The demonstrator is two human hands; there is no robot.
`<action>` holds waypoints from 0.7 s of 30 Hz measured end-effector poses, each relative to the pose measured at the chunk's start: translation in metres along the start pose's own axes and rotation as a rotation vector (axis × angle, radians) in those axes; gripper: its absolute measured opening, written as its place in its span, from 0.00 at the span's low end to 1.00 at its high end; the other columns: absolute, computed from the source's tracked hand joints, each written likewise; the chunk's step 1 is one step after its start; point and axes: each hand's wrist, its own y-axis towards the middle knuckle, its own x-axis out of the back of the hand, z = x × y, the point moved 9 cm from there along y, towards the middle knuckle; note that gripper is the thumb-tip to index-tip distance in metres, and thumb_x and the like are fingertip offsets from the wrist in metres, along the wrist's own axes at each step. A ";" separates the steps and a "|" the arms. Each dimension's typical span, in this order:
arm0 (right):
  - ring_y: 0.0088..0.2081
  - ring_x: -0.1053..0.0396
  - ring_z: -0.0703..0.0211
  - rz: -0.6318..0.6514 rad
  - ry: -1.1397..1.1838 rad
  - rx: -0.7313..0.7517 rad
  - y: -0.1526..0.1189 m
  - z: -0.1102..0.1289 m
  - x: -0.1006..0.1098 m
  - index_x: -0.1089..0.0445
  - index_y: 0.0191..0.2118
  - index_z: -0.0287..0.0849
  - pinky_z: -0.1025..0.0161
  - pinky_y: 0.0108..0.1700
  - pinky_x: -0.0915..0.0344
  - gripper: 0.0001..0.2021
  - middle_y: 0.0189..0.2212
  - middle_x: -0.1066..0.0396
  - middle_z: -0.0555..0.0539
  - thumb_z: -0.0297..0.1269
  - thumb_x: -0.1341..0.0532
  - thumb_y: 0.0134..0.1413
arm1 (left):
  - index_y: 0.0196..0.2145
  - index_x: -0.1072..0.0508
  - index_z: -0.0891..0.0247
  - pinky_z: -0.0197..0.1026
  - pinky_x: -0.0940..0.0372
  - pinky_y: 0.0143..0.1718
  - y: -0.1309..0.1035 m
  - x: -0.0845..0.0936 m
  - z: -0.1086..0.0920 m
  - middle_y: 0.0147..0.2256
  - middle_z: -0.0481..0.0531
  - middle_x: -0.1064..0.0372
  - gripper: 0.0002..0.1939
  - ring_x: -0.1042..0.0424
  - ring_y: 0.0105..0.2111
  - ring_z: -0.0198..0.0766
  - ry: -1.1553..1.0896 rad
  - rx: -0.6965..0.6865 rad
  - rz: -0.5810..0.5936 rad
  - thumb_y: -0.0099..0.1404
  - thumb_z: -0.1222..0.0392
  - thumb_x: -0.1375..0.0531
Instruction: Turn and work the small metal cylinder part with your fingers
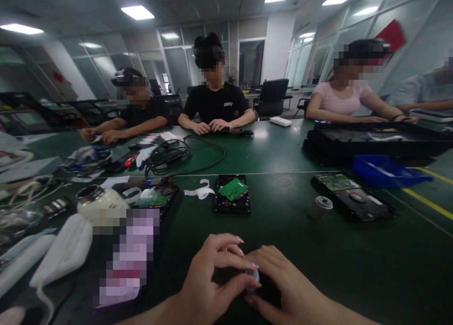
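Note:
Low in the head view, a small round silver metal part is between my two hands, close above the green table. My left hand pinches its near end with thumb and index finger, the other fingers curled behind. Against its far side, my right hand closes with bent fingers and thumb; the fingers cover most of the part, so its full shape is hidden. Ahead of the hands lies a hard drive with a loose green circuit board on top. A metal cylinder stands to the right.
Another hard drive lies beside a blue bin and a black tray. At left are a cream jar, a white power strip, a pixelated purple item and coiled black cable. Several people sit across the table.

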 end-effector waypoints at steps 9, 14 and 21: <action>0.45 0.34 0.50 0.016 -0.030 -0.057 0.003 -0.002 0.000 0.31 0.44 0.41 0.53 0.49 0.39 0.13 0.43 0.29 0.43 0.30 0.37 0.49 | 0.39 0.22 0.55 0.44 0.29 0.43 0.001 -0.002 0.007 0.42 0.54 0.31 0.09 0.26 0.41 0.43 -0.014 0.069 0.047 0.60 0.54 0.35; 0.44 0.34 0.51 0.022 -0.007 -0.055 0.002 0.000 0.000 0.30 0.42 0.42 0.54 0.48 0.39 0.12 0.42 0.29 0.44 0.29 0.37 0.49 | 0.34 0.24 0.58 0.45 0.29 0.42 0.003 0.002 0.013 0.39 0.52 0.31 0.11 0.27 0.38 0.43 -0.028 0.150 0.001 0.54 0.53 0.30; 0.46 0.34 0.51 0.020 0.030 -0.053 0.003 -0.001 0.001 0.31 0.44 0.41 0.54 0.50 0.39 0.15 0.44 0.29 0.44 0.27 0.37 0.47 | 0.31 0.25 0.60 0.40 0.29 0.39 0.005 0.001 0.004 0.40 0.52 0.33 0.06 0.26 0.36 0.39 -0.049 0.090 -0.017 0.54 0.67 0.33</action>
